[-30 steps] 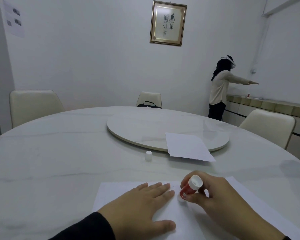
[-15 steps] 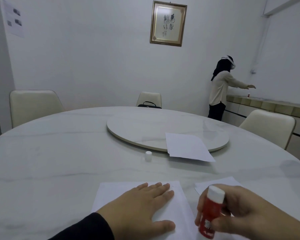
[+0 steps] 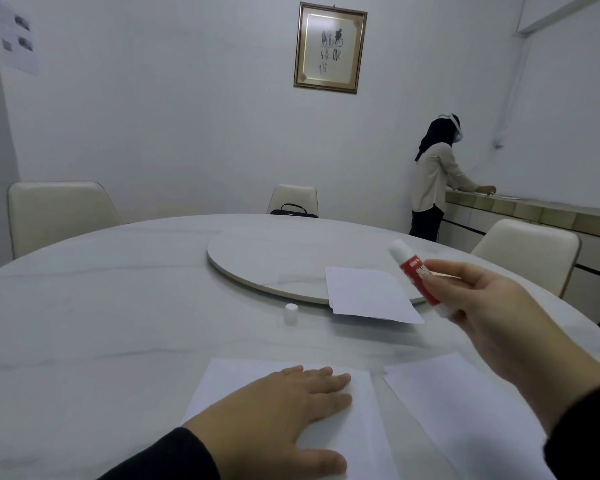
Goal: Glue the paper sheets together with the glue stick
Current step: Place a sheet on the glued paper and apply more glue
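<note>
Now, from the head camera, your right hand [image 3: 499, 313] is raised above the bench [image 3: 101, 323], its grip closed around the red body of the glue stick [image 3: 417, 277]. The stick tilts up and away from you, one white end pointing toward the far wall. It looks light, rigid and smooth, so hold it around the red barrel, as you do.

Your left hand [image 3: 278, 407] lies flat, fingers spread, on a paper sheet [image 3: 361, 431] at the near edge, holding nothing. A second sheet [image 3: 465, 410] lies just beside it on the right, apart from it. A third sheet [image 3: 368, 294] rests farther off, partly on the turntable [image 3: 257, 258]. The sheets are thin, limp and easily creased; press them flat rather than pinching.

A small white cap [image 3: 290, 312] stands upright on the bench, well apart from the stick. Whether glue shows at the tip, you cannot tell.
</note>
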Demonstrator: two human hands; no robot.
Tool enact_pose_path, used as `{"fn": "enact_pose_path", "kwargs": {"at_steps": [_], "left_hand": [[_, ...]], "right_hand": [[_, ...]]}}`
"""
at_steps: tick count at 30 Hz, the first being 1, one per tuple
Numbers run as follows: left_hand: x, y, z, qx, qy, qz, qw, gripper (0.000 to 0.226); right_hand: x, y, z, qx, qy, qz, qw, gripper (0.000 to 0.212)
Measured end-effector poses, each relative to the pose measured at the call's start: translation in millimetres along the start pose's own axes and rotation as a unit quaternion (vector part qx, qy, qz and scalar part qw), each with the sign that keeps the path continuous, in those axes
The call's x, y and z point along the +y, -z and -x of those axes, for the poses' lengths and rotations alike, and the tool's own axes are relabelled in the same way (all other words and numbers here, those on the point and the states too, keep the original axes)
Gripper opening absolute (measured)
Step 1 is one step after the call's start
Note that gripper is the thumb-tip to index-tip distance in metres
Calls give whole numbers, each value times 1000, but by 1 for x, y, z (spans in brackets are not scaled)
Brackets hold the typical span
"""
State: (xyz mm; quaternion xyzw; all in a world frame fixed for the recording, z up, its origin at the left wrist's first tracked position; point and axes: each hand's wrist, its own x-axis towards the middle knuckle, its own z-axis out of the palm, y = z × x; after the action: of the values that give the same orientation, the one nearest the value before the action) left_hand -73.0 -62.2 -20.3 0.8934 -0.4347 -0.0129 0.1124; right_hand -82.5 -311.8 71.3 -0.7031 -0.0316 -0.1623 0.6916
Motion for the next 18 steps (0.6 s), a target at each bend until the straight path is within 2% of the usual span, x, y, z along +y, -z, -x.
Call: {"fn": "enact_pose_path", "kwargs": {"at_steps": [3, 7, 13, 18], "left_hand": [[0, -1, -1, 14, -1, 7, 1000, 73], [-2, -1, -5, 9, -14, -21, 1000, 71], [-6, -2, -5, -22, 8, 10, 1000, 69], [-5, -1, -6, -21, 3, 26, 999, 65]], "right_hand": [[12, -25, -19, -2, -38, -3, 999, 19], [40, -63, -42, 1, -45, 36, 998, 22], [77, -104, -59, -16, -18, 190, 982, 21], [95, -113, -61, -26, -14, 261, 965, 20]]}}
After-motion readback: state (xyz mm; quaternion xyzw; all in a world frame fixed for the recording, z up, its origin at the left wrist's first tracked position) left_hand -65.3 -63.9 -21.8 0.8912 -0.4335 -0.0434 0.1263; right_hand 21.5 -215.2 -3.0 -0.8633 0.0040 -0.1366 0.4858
